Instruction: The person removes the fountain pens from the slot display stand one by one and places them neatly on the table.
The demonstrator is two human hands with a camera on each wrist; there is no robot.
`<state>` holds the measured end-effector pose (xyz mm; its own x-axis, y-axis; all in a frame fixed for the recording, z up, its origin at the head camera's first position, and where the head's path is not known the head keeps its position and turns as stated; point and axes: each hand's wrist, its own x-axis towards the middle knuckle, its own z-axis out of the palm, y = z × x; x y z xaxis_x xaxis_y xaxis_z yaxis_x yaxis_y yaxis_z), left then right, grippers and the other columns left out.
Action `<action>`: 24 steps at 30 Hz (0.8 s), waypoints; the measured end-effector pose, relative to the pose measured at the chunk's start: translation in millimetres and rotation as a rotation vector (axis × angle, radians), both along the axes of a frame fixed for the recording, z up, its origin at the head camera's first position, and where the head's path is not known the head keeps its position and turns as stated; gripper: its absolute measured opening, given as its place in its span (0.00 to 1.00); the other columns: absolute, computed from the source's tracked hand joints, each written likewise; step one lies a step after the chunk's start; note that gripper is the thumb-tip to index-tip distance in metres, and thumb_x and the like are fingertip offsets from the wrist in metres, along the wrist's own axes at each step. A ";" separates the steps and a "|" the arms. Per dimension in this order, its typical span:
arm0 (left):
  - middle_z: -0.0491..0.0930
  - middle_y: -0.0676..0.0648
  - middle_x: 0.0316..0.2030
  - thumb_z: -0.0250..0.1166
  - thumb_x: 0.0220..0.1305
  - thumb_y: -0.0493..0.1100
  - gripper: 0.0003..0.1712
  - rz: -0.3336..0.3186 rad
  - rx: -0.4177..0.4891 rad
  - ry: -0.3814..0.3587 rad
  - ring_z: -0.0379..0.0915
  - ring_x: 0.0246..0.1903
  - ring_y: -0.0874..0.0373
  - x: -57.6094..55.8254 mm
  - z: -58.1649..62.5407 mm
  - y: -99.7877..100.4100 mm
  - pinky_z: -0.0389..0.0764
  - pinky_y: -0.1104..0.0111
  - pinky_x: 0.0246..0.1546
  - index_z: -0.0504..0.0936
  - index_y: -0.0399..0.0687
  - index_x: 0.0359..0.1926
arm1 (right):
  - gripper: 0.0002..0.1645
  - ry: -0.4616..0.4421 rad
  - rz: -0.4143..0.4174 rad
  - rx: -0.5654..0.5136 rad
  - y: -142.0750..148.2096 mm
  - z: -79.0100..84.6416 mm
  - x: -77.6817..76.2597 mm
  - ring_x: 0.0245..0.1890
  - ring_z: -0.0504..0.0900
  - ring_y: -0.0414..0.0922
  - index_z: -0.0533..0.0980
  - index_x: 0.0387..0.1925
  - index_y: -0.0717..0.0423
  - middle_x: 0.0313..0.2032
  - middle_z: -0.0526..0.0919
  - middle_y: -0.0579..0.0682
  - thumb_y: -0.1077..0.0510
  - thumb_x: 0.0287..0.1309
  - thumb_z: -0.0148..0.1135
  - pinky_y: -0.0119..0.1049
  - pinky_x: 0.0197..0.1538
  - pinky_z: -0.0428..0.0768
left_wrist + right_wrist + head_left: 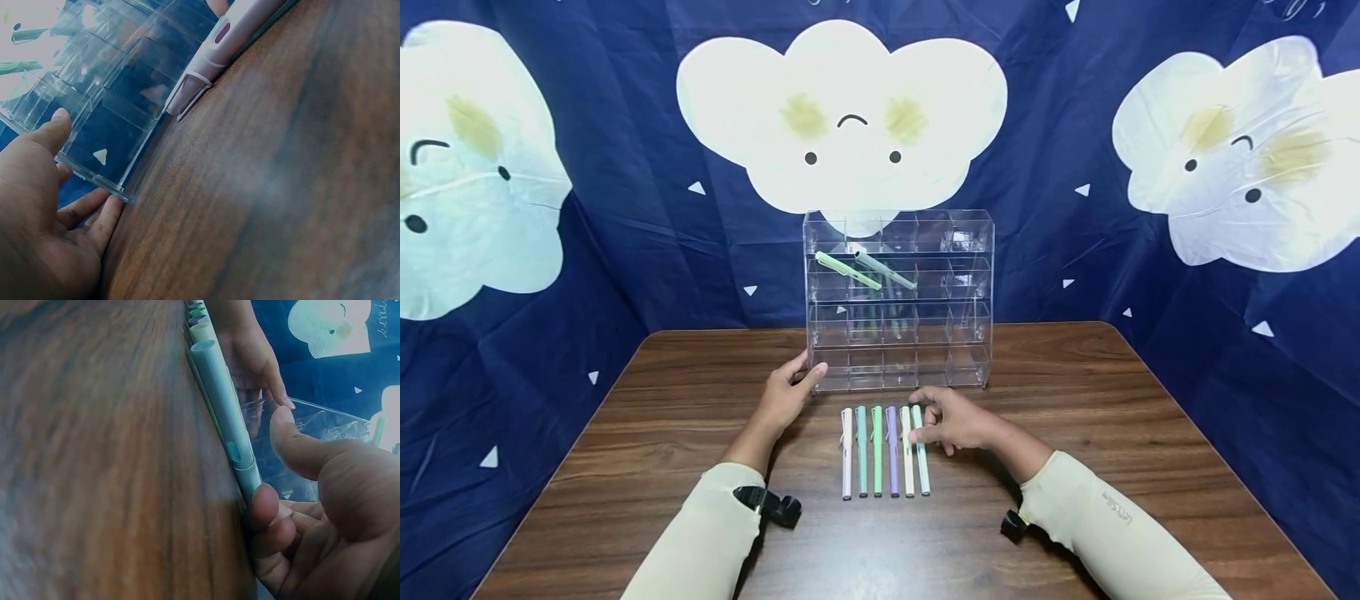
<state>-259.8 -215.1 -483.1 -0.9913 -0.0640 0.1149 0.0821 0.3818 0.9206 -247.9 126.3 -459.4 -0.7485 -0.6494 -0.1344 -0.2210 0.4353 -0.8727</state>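
Note:
A clear acrylic rack [900,367] with rows of compartments stands on the table. At its lower left edge my left hand [786,400] grips the side, thumb in front and fingers around the edge. Several capped pens lie side by side before it: pale pink [847,458], teal [862,458], green [877,458], purple [893,458], cream [908,467] and light blue [923,467]. My right hand [957,419] is at the cap end of the light blue pen; its curled fingers touch the pen, while the thumb [300,440] stands apart from it.
Slanted in the rack's upper part are a light green pen [848,271] and a grey-green pen [886,271]. The wooden table [700,383] is backed by a dark blue cloth [625,225] with cloud prints. Each wrist carries a small black camera [786,511].

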 end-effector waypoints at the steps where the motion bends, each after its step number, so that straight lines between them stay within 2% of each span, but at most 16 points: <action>1: 0.82 0.34 0.69 0.67 0.80 0.57 0.38 0.000 -0.003 -0.001 0.82 0.65 0.40 0.0 -0.2 -0.4 0.81 0.65 0.58 0.70 0.50 0.82 | 0.43 0.009 -0.003 -0.006 -0.6 1.1 -0.1 0.14 0.73 0.39 0.65 0.76 0.72 0.25 0.78 0.44 0.58 0.70 0.75 0.30 0.21 0.74; 9: 0.81 0.34 0.70 0.67 0.79 0.58 0.39 -0.003 -0.013 -0.006 0.81 0.67 0.39 1.1 -0.7 -0.3 0.81 0.56 0.63 0.69 0.51 0.83 | 0.37 0.096 -0.095 -0.037 -8.3 21.4 3.2 0.14 0.72 0.40 0.71 0.70 0.72 0.24 0.77 0.45 0.56 0.70 0.75 0.32 0.23 0.74; 15: 0.81 0.34 0.70 0.67 0.79 0.57 0.38 -0.001 -0.017 -0.009 0.81 0.67 0.39 2.0 0.0 2.1 0.81 0.57 0.63 0.70 0.50 0.82 | 0.31 0.132 -0.125 -0.081 -14.5 38.6 3.9 0.14 0.71 0.38 0.77 0.63 0.73 0.25 0.77 0.44 0.58 0.68 0.77 0.31 0.25 0.76; 24: 0.81 0.34 0.70 0.65 0.80 0.62 0.39 0.003 -0.032 -0.035 0.80 0.68 0.40 1.6 2.1 0.3 0.79 0.50 0.65 0.68 0.56 0.83 | 0.27 0.195 -0.213 -0.190 -22.1 84.2 -14.6 0.17 0.73 0.40 0.80 0.60 0.69 0.27 0.80 0.45 0.62 0.63 0.79 0.29 0.23 0.74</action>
